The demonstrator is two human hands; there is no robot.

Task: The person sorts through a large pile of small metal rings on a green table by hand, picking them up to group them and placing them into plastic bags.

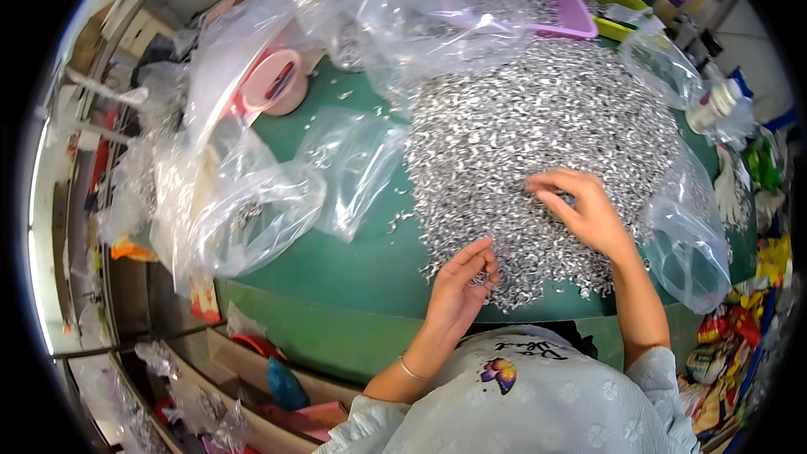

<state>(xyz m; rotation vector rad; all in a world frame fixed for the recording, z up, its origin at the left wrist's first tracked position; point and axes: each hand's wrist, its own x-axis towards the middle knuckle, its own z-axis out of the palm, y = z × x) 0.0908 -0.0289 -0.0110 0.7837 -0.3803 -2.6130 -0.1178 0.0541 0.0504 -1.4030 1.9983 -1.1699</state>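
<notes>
A wide heap of small, shiny silver metal pieces (538, 118) covers much of the green table (361, 277). My left hand (462, 282) is at the heap's near edge, palm turned up and fingers curled around a few of the small metal pieces. Over the middle of the heap reaches my right hand (587, 210), its fingers stretched out and the thumb apart from them. The fingertips are close to the pieces; whether they touch any is too small to make out.
Clear plastic bags (252, 202) lie on the left, with another bag (689, 235) right of the heap. A pink tub (277, 84) stands at the far left. Behind the heap are a purple basin (580, 13) and a lime-green basin (618, 32). An open drawer (218, 361) lies below the table edge.
</notes>
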